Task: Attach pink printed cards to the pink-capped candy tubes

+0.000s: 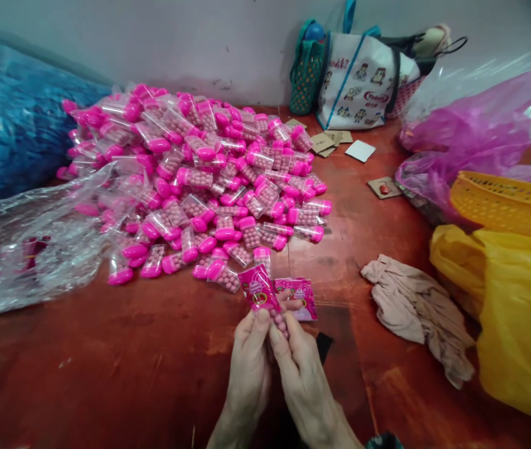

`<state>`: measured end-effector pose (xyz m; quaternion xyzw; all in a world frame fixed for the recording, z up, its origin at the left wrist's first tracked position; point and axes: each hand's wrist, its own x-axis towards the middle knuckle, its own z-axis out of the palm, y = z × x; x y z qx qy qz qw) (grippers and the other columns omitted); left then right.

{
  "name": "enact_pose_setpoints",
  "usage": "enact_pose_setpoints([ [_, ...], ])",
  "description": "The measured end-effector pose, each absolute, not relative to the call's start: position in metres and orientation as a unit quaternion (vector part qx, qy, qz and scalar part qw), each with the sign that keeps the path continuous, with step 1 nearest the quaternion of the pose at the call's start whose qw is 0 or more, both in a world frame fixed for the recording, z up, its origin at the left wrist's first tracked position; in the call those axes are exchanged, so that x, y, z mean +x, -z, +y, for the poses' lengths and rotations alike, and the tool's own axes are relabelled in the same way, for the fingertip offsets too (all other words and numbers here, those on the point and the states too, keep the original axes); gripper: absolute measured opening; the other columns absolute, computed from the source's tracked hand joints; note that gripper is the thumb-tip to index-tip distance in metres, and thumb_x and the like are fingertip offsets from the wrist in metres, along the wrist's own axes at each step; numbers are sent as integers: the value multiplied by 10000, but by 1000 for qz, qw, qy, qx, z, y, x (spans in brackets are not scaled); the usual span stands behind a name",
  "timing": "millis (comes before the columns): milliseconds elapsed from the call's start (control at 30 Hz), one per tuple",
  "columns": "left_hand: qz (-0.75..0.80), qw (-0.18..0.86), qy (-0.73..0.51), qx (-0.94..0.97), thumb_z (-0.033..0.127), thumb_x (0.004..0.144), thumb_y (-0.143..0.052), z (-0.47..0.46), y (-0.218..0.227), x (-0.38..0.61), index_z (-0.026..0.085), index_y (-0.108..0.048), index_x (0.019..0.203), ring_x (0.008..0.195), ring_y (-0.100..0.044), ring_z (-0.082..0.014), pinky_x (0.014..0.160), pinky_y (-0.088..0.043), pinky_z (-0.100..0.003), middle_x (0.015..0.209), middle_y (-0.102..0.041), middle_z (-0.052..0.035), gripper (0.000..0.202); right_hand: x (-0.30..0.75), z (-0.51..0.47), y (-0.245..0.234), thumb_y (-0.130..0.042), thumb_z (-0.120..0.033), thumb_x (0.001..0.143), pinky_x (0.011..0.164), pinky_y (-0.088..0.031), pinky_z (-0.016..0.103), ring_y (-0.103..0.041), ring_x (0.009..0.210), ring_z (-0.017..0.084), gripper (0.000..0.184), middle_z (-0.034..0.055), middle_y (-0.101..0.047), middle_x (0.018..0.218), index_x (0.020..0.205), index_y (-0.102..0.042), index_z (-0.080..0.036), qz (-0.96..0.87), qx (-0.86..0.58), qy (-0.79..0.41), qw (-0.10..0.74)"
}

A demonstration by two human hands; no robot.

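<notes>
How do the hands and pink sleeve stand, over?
Left hand, right hand: together on pink sleeve and pink balls. More sleeves just beyond. Filled containers heaped ahead, nothing seen blocking hands.
</notes>
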<state>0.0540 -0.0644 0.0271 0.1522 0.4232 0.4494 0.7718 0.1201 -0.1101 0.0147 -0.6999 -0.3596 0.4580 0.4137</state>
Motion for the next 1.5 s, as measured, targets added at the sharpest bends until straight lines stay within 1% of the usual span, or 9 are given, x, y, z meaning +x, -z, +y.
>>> enact_pose_setpoints([
  [233,419,774,-447,163,369,795,-549,-48,-30,37,121,-645,986,725,-649,-204,635,-524,-299,897,-688,-119,327,130,-95,-27,-407,-456,879,640,-489,236,-605,786,168,358,40,-637,897,1071,-600,-223,-363,-615,-592,374],
  [400,455,742,-465,163,333,784,-559,-49,-34,44,102,-663,913,666,-642,-188,563,-513,-262,847,-695,-119,285,121,-100,-21,-435,-432,874,762,-469,265,-591,878,185,353,34,-638,887,1123,-576,-224,-352,-611,-581,406],
  [567,467,743,-459,138,357,774,-562,-55,-31,49,97,-651,966,556,-606,-145,488,-471,-226,851,-695,-123,335,111,-116,-5,-472,-467,840,716,-489,257,-612,902,206,417,47,-644,960,1188,-533,-247,-306,-672,-538,406],
  [833,464,734,-454,200,361,804,-537,-61,-28,48,106,-664,984,738,-618,-196,647,-474,-264,864,-689,-117,336,109,-97,-31,-369,-417,896,645,-472,256,-617,776,192,336,58,-645,865,1065,-581,-219,-375,-649,-496,438],
  [933,461,736,-460,184,345,804,-542,-62,-26,47,115,-663,984,582,-577,-141,521,-440,-221,703,-668,-69,316,112,-93,-24,-440,-416,869,641,-476,247,-588,806,184,302,50,-618,863,1041,-580,-212,-335,-632,-521,467],
  [1067,484,721,-449,208,358,786,-566,-64,-21,41,141,-664,976,369,-430,-83,358,-345,-183,459,-536,22,304,118,-90,-13,-454,-412,868,472,-429,206,-477,545,110,265,-11,-502,651,935,-569,-183,-231,-501,-648,525],
  [1200,562,587,-479,331,226,705,-664,-61,-20,31,177,-698,922,752,-628,-184,667,-496,-248,852,-688,-67,225,119,-87,-10,-467,-400,869,450,-390,187,-386,482,70,242,-34,-436,634,846,-523,-165,-161,-416,-698,560],
  [1300,594,462,-496,433,157,691,-664,-56,-19,25,186,-721,855,1069,-540,-242,923,-396,-294,1116,-626,-87,176,118,-86,-9,-471,-399,869,447,-377,189,-373,481,67,244,-40,-418,626,807,-507,-165,-146,-398,-707,565],
  [1500,543,332,-488,597,72,683,-633,-49,-11,16,234,-726,831,1035,-560,-265,989,-326,-413,877,-701,-51,238,114,-83,-9,-459,-408,873,445,-375,178,-348,478,63,255,-45,-420,609,803,-500,-166,-159,-407,-699,566],
])
